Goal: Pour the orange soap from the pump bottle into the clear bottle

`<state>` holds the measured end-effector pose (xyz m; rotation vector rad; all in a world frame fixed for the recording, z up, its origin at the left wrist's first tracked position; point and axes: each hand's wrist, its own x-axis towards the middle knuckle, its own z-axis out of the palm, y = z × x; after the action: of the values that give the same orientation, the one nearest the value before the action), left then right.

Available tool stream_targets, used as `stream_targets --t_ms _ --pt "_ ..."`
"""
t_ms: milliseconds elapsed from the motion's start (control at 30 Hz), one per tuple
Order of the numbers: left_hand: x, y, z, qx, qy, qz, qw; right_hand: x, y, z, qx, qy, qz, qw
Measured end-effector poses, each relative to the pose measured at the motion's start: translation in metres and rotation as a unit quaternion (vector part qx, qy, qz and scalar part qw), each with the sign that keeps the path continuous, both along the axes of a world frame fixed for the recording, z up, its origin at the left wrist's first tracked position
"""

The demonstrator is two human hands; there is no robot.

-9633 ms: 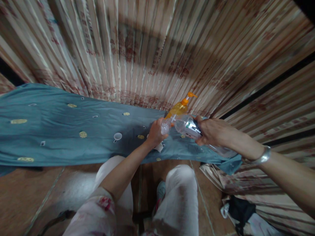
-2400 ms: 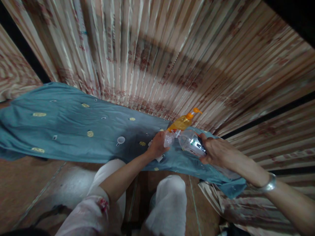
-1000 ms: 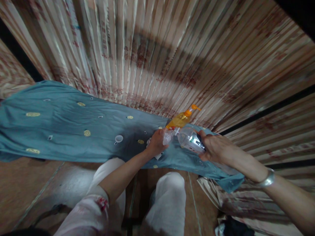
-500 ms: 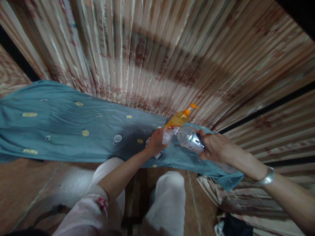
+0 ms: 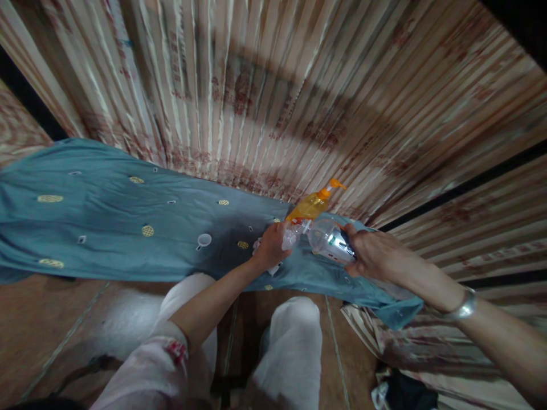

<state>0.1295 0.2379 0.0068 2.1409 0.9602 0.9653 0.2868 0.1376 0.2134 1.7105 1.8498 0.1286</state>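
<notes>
My right hand is wrapped round a clear plastic bottle with a silvery label, tilted with its neck pointing left. That neck meets a small clear plastic container, which my left hand grips. Whether liquid passes between the two cannot be made out. Just behind them stands a pump bottle of yellow-orange liquid with an orange pump head. Something pale and crumpled shows beside and below my left hand.
A blue-green cloth with yellow prints covers the long, narrow surface. Pleated patterned curtains hang behind it. Dark bars cross at left and right. A dark bundle lies on the floor at lower right.
</notes>
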Motion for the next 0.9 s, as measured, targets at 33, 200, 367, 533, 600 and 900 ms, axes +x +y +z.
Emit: stream_targets --t_ms 33,200,367,533,600,900 --pt "0.0001 0.0000 -0.0002 0.000 -0.003 0.001 1.000 0.0004 0.0002 -0.0002 -0.001 -0.001 0.002 1.000" --pt "0.0001 -0.0002 0.0000 -0.005 -0.007 0.001 1.000 -0.0013 0.0003 0.0006 0.001 -0.003 0.006 1.000" --pt "0.0003 0.0006 -0.0020 -0.001 -0.015 -0.001 1.000 -0.0027 0.0004 0.0008 -0.001 -0.012 0.007 1.000" --pt "0.0004 0.0011 -0.0014 -0.007 -0.016 -0.005 1.000 -0.0022 -0.0008 -0.0005 0.007 -0.020 0.013 1.000" --pt "0.0002 0.0008 -0.0007 -0.004 -0.015 -0.007 1.000 -0.0026 -0.0015 -0.0005 0.013 -0.022 0.016 1.000" --pt "0.0008 0.0013 -0.0014 -0.009 -0.014 -0.007 1.000 -0.0045 0.0003 0.0023 -0.011 -0.021 -0.006 1.000"
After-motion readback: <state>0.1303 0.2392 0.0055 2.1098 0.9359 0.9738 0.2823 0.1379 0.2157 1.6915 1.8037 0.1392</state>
